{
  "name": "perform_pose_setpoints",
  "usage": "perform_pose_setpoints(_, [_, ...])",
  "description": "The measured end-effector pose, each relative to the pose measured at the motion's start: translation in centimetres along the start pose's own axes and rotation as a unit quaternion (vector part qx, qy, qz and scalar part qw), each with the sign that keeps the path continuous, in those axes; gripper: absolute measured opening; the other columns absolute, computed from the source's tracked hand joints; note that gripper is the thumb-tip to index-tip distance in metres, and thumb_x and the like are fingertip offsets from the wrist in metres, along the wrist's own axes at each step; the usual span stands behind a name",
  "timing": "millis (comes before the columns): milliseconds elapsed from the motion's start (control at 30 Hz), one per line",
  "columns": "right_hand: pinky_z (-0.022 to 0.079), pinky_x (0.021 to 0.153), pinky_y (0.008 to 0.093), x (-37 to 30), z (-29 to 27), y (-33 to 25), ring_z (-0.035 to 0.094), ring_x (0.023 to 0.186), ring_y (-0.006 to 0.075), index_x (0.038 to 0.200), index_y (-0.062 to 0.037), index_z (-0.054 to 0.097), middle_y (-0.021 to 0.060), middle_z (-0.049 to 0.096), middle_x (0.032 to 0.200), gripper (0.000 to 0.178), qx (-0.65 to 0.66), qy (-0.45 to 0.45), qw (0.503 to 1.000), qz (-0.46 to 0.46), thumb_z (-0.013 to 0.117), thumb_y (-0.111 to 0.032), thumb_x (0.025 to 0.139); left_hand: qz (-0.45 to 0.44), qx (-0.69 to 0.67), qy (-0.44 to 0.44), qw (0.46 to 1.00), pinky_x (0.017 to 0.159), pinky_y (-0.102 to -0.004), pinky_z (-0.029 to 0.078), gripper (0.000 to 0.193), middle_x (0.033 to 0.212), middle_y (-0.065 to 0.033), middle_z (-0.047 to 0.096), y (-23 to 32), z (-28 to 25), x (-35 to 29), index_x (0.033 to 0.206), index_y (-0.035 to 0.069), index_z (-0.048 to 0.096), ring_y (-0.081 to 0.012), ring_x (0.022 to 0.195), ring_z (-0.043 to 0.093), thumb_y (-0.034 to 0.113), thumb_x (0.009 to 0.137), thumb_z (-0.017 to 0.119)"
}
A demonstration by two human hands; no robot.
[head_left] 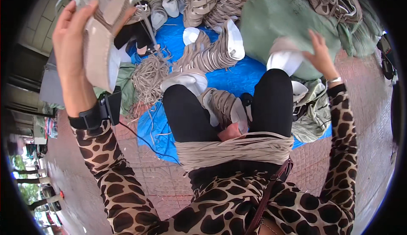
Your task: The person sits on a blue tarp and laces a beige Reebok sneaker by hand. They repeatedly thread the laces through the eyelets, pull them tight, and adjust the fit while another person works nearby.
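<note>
My left hand (72, 36) is raised at the upper left, its fingers wrapped round beige shoe uppers (99, 52) with white linings. On the right, my right hand (320, 57) has its fingers spread. Beside its thumb, above my right knee, is a slightly blurred beige and white shoe upper (286, 57); I cannot tell whether the thumb touches it. A long bundle of flat beige laces (233, 150) lies across my thighs. Between my legs sits a nested row of shoe uppers (224, 108), and another upper (185, 82) rests by my left knee.
A blue sheet (241, 78) on the red paving carries stacked uppers (212, 55) and a tangled heap of cut laces (150, 78). Behind stands a big green sack (288, 19), with more uppers (333, 0) on top. A dark cord (144, 141) hangs from my left wrist.
</note>
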State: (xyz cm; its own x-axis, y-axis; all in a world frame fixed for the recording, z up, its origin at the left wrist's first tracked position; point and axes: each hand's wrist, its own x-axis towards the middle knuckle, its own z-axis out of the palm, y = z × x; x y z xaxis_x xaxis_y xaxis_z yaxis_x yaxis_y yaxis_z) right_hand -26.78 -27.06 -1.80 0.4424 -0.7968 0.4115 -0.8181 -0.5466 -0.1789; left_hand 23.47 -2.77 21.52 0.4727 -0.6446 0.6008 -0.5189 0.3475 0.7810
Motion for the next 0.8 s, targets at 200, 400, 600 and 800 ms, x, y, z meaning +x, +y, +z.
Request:
perform_pose_setpoints(200, [0.013,0.122,0.0405,-4.1,6.8,-22.4,0.009,0.149,0.0394,0.151,0.0097,-0.002,0.0327,0.010,0.157,0.133,0.451,-0.178,0.861,-0.154,0.087,-0.046,0.070,0.248,0.286,-0.061,0.923,0.087,-0.0210,0.050,0.038,0.134,-0.0106,0.054,7.5,-1.0,1.1,0.129,0.010,0.065,-0.0134,0.112,0.061,-0.001,0.093,0.054])
perform_pose_setpoints(400, [0.034,0.113,0.0452,-5.2,10.9,-30.9,0.028,0.138,0.0535,0.151,0.0038,0.015,0.0390,0.025,0.147,0.090,0.425,0.050,0.903,0.033,0.066,-0.006,0.078,0.074,0.084,-0.043,0.993,0.077,-0.0200,0.050,0.040,0.110,-0.0075,0.067,9.7,3.1,-1.2,0.126,0.002,0.060,-0.0100,0.092,0.065,0.018,0.091,0.069])
perform_pose_setpoints(600, [0.051,0.080,0.0535,1.1,12.3,-18.9,0.063,0.090,0.0484,0.106,-0.0069,0.063,0.0258,0.068,0.090,0.019,0.366,0.091,0.902,0.210,0.061,-0.016,0.089,0.028,0.009,-0.055,0.998,0.072,-0.0205,0.047,0.052,0.095,-0.0065,0.069,5.3,3.8,-2.1,0.121,-0.007,0.057,-0.0098,0.082,0.064,0.018,0.081,0.079])
perform_pose_setpoints(800, [0.053,0.072,0.0558,5.2,5.4,-10.8,0.066,0.082,0.0463,0.109,-0.0125,0.059,0.0223,0.069,0.086,0.019,0.068,0.113,0.988,0.081,0.052,-0.013,0.091,-0.101,0.207,-0.135,0.964,0.061,-0.0299,0.048,0.053,0.079,-0.0078,0.066,-5.8,9.7,-4.9,0.111,-0.002,0.065,-0.0136,0.070,0.062,0.029,0.072,0.081])
